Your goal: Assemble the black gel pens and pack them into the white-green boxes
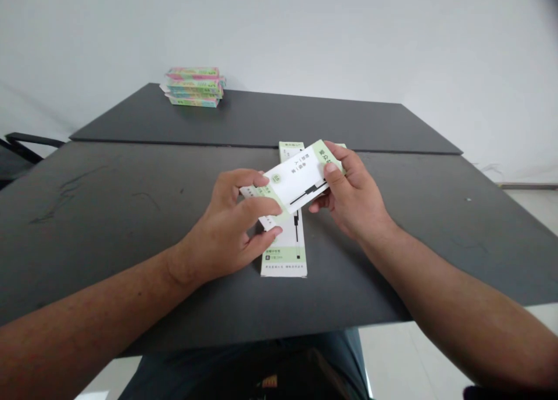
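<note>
Between both hands, tilted above the table, is a flat white-and-green pen box (296, 178) with a black pen pictured on it. My right hand (355, 193) grips its upper right end, thumb on the front face. At the lower left end, the fingers of my left hand (238, 222) close around the box's edges. Beneath it, a similar white-and-green box (284, 267) lies lengthwise on the table, its middle covered by the held one. A green edge of another box (340, 147) peeks out behind my right fingers, mostly hidden.
A stack of several pink, green and blue boxes (194, 89) stands at the back left on the far dark tabletop (305, 115). The near grey tabletop (131, 214) meets it along a seam. A white wall rises behind, and a black chair arm (35, 139) is at the left.
</note>
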`<state>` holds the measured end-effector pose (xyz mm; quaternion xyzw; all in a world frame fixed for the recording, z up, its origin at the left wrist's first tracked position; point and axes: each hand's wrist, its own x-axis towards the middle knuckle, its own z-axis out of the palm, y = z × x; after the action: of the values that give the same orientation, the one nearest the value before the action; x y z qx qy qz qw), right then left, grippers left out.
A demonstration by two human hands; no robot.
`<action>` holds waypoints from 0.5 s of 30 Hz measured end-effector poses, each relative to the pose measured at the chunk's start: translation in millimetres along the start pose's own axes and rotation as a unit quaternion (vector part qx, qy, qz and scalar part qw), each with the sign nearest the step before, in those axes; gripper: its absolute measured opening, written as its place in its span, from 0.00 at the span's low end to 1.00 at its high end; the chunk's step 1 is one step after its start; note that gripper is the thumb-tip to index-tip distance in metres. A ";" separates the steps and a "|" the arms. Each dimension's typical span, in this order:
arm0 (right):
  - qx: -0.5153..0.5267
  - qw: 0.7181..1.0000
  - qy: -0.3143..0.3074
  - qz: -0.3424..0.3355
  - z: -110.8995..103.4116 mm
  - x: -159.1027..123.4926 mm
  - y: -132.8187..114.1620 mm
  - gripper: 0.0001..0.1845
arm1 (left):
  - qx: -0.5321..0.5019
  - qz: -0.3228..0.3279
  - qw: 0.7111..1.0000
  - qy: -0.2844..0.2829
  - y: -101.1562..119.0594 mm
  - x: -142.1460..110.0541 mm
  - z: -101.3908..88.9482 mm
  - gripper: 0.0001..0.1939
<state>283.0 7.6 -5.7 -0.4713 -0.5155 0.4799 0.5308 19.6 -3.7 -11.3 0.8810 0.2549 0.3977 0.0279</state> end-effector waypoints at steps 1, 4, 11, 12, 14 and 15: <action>-0.003 1.000 0.009 -0.012 -1.1 0.9 -0.8 0.35 | -0.006 0.002 1.000 0.004 -1.6 0.0 -0.3 0.23; -0.015 0.999 0.029 -0.026 -2.9 2.4 -2.5 0.33 | -0.013 -0.004 1.000 -0.007 -10.3 0.7 -5.9 0.36; -0.016 0.999 0.032 -0.015 0.6 1.0 -2.3 0.30 | 0.007 -0.011 0.997 -0.081 -19.1 -0.2 -15.4 0.42; -0.019 0.999 0.026 -0.012 0.8 0.5 -2.6 0.30 | 0.010 -0.012 0.997 -0.079 -18.5 -0.6 -15.1 0.43; -0.021 1.000 0.015 -0.009 0.5 -0.5 -4.1 0.30 | 0.012 -0.014 0.997 -0.076 -17.0 -1.1 -14.5 0.42; -0.018 1.000 0.011 -0.010 0.2 -1.1 -5.2 0.30 | 0.012 -0.016 0.997 -0.074 -16.3 -1.1 -14.5 0.41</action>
<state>282.9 6.0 -0.6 -0.4808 -0.5227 0.4600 0.5330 1.6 7.7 -6.3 0.9042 0.2710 0.3275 0.0426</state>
